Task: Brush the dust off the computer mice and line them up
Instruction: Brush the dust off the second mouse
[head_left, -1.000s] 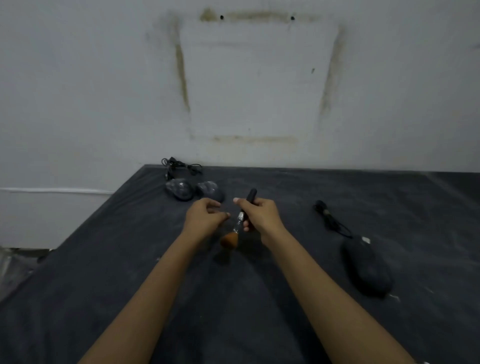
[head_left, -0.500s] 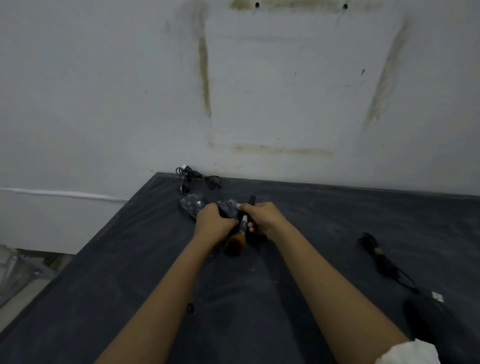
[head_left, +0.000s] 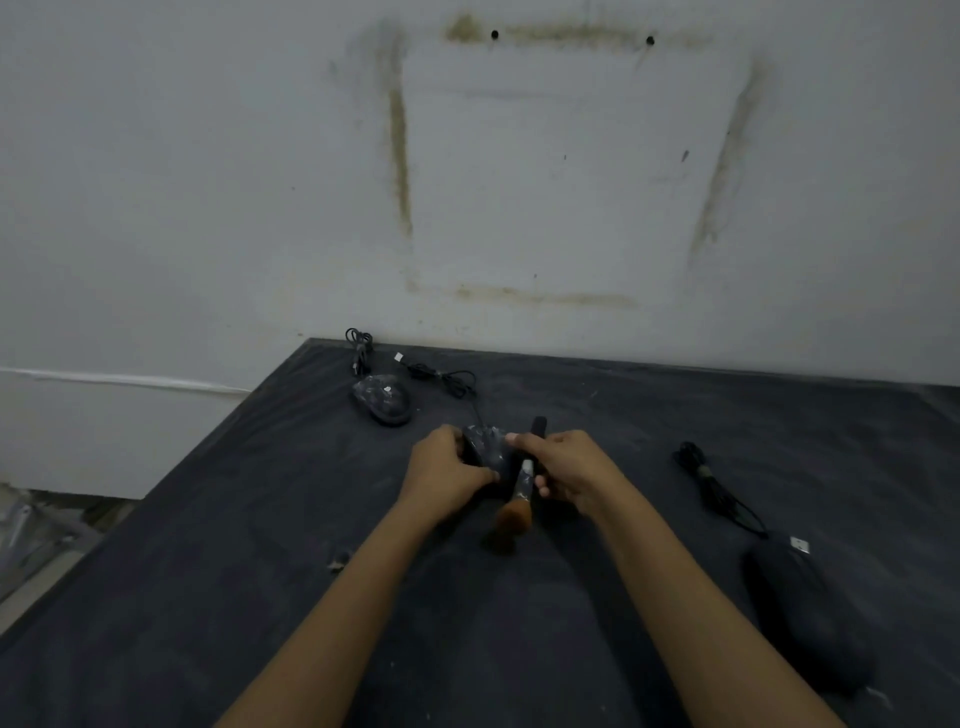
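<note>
My left hand (head_left: 441, 475) grips a dusty black mouse (head_left: 485, 444) at the middle of the dark table, and its cord trails back toward the wall. My right hand (head_left: 563, 465) holds a brush (head_left: 522, 488) with a dark handle and orange-brown bristles pointing down toward me, right beside that mouse. A second dusty mouse (head_left: 383, 399) lies at the far left near the wall. A third, clean-looking black mouse (head_left: 808, 613) lies at the near right with its coiled cord (head_left: 711, 486) behind it.
The table (head_left: 208, 519) is covered in dark cloth with light dust streaks. Its left edge drops to the floor. A stained white wall (head_left: 519, 182) stands just behind the table. A bundled cable (head_left: 359, 345) lies at the far left corner.
My left hand has closed on the right one of the two dusty mice and pulled it toward me, away from the other. The brush hand stayed beside it. The camera shifted left.
</note>
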